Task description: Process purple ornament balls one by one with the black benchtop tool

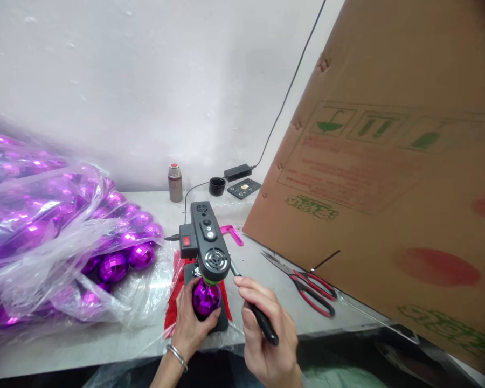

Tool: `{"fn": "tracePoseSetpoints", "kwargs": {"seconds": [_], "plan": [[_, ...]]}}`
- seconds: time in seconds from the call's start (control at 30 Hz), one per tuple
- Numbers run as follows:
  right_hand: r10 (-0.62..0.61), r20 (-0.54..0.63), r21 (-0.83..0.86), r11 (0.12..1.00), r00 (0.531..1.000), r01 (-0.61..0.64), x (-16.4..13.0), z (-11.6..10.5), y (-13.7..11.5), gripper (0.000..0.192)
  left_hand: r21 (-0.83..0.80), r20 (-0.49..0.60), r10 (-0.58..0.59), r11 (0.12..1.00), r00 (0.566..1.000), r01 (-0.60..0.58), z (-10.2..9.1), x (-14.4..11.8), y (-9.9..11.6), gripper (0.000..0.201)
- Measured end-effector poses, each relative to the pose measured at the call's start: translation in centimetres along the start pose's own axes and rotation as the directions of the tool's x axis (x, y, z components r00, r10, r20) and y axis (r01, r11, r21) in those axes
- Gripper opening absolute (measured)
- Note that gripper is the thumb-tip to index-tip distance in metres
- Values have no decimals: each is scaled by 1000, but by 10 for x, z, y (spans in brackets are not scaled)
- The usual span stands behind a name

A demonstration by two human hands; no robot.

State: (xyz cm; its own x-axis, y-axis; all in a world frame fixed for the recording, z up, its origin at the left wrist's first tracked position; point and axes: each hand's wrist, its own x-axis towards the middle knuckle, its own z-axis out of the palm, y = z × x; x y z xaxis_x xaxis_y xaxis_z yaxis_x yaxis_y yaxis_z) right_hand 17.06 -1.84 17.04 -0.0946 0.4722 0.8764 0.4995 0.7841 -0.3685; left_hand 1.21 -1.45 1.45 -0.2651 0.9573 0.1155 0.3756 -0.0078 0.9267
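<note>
My left hand (189, 315), with a silver bangle at the wrist, is closed around a shiny purple faceted ball (206, 297). The ball sits under the front end of a black tabletop machine (210, 242) with round grilles and a red switch. In my right hand (267, 328) is a black handle (263, 323) with a metal shaft. The shaft runs up beside the machine's head; whether it joins the machine is hidden. A red cloth (173, 302) lies beneath the machine's dark base.
A clear plastic bag (64, 258) full of purple balls covers the left. Red-and-black scissors (303, 280) lie right, beside a large leaning cardboard box (367, 161). Behind stand a steel flask (175, 183), a black cup (217, 186) and a power adapter (238, 172). A pink piece (233, 235) lies near the machine.
</note>
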Motion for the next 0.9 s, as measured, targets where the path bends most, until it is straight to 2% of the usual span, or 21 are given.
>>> {"fn": "tracePoseSetpoints", "kwargs": {"seconds": [0.1,0.23,0.37,0.57,0.9], "plan": [[3,26,-11,1000,1000,-3,0,-2,0,18,12,30,9,1000,1000,-9,-1,3,-5,79],[3,-2,-1,1000,1000,-3,4,0,-1,14,34,3,27,999,1000,-27,1,4,-8,81],[49,0,101,994,999,-49,1,9,-1,23,95,14,79,992,997,-80,4,3,-16,76],[110,-93,179,980,990,-92,-14,24,1,28,165,52,106,980,993,-113,3,0,-28,73],[185,-198,181,972,963,-149,-27,35,3,33,153,69,73,985,995,-83,8,-2,-34,75]]}}
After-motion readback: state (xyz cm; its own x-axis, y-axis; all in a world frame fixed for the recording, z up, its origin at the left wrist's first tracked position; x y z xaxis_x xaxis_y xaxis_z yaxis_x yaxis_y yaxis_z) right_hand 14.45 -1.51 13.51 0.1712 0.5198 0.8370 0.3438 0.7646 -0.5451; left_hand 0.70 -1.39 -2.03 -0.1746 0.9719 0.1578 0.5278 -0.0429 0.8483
